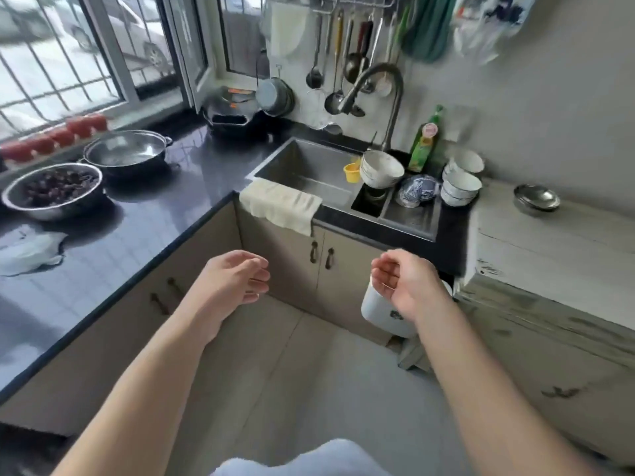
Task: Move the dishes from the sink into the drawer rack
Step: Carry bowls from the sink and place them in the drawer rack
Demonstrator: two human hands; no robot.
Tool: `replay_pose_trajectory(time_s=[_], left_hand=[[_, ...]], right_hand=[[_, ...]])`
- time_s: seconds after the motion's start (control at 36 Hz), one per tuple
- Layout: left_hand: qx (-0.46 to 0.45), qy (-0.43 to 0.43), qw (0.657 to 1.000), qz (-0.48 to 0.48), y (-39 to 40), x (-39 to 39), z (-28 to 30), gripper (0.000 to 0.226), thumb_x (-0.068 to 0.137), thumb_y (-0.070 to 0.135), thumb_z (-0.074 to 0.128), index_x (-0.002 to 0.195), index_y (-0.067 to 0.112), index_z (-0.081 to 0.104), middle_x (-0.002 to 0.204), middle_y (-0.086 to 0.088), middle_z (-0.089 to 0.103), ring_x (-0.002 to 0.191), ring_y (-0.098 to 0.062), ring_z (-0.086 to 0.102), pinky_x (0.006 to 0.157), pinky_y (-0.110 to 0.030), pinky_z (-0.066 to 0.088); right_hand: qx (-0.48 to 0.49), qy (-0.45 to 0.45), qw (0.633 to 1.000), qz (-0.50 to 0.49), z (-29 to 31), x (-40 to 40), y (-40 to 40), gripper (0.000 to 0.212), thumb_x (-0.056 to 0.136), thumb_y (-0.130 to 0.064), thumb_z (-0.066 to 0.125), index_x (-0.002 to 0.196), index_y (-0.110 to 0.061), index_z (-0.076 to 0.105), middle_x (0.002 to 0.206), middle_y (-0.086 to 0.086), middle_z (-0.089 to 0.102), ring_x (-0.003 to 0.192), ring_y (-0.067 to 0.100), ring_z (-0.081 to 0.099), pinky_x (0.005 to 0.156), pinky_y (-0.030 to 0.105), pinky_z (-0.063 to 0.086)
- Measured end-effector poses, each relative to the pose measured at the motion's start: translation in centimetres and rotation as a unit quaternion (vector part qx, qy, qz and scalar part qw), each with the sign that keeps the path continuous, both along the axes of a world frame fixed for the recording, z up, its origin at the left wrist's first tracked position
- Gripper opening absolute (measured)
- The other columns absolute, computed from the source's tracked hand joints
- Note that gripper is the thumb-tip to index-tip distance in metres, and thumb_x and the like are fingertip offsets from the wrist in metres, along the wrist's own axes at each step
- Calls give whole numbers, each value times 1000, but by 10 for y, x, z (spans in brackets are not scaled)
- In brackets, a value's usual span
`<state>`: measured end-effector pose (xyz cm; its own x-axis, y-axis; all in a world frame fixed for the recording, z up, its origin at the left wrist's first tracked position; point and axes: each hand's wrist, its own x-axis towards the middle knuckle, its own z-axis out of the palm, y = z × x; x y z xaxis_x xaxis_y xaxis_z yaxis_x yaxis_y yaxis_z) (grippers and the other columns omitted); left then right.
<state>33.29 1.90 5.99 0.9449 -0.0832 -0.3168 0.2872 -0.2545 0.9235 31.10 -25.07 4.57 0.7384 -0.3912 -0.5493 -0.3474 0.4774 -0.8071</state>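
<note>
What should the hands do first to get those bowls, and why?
Probably reach the right hand forward to the stack of white bowls at the sink's right edge. Both it and the left hand are empty with loosely curled fingers, well short of the sink, and that stack looks nearest. No drawer rack is in view yet.
</note>
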Motion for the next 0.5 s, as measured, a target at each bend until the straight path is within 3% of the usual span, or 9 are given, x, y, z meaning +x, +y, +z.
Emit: replay_pose_trajectory(time_s=[0.28,0.5], left_hand=[[-3,31,999,-45,-91,94,-16,20,102,14,56,98,10,75,94,-11,78,84,-24,75,89,-45,60],[-13,34,998,-50,-113,221,-33,21,104,17,55,102,10,74,95,-12,77,92,-29,75,90,-45,60]], right_hand=[[22,-5,1000,-11,-16,64,-81,15,96,-8,54,83,-9,61,70,9,69,56,17,61,55,28,53],[18,-24,999,-33,-34,187,-116,18,98,-10,55,82,-10,62,68,8,70,52,14,64,49,25,54]])
